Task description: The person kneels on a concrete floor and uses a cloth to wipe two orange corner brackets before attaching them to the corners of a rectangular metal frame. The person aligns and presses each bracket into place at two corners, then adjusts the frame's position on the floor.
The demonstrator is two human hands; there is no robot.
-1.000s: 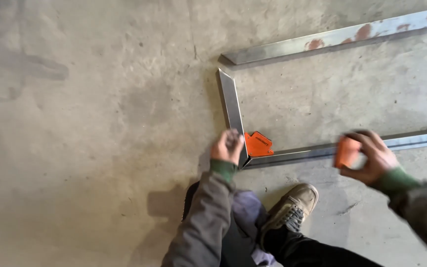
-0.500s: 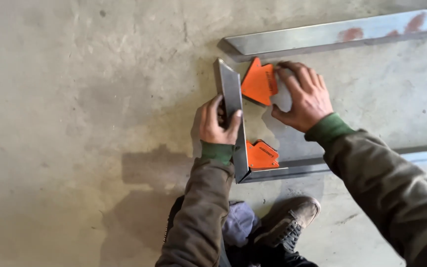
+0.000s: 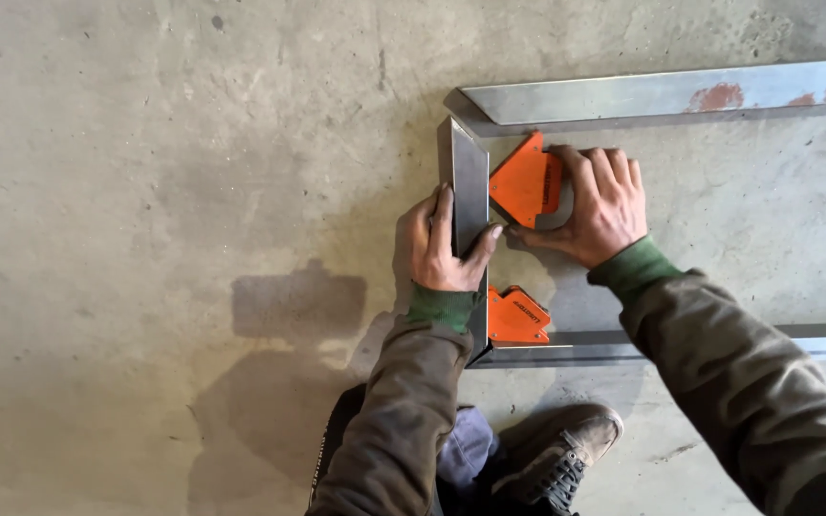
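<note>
Three steel angle bars lie on a concrete floor as part of a frame: a short upright bar (image 3: 470, 172), a long far bar (image 3: 662, 94) and a near bar (image 3: 719, 344). My left hand (image 3: 444, 244) grips the short bar around its middle. My right hand (image 3: 599, 205) presses an orange arrow-shaped welding magnet (image 3: 525, 180) against the short bar's inner face, just below the far bar. A second orange magnet (image 3: 515, 317) sits in the near corner where the short bar meets the near bar.
The concrete floor (image 3: 164, 191) is stained and cracked. My brown shoe (image 3: 561, 449) and my knee rest just below the near bar. Rust patches mark the far bar at the right.
My right hand carried the orange magnet from the right up to the far corner and set it against the short bar. My left hand slid up along that bar.
</note>
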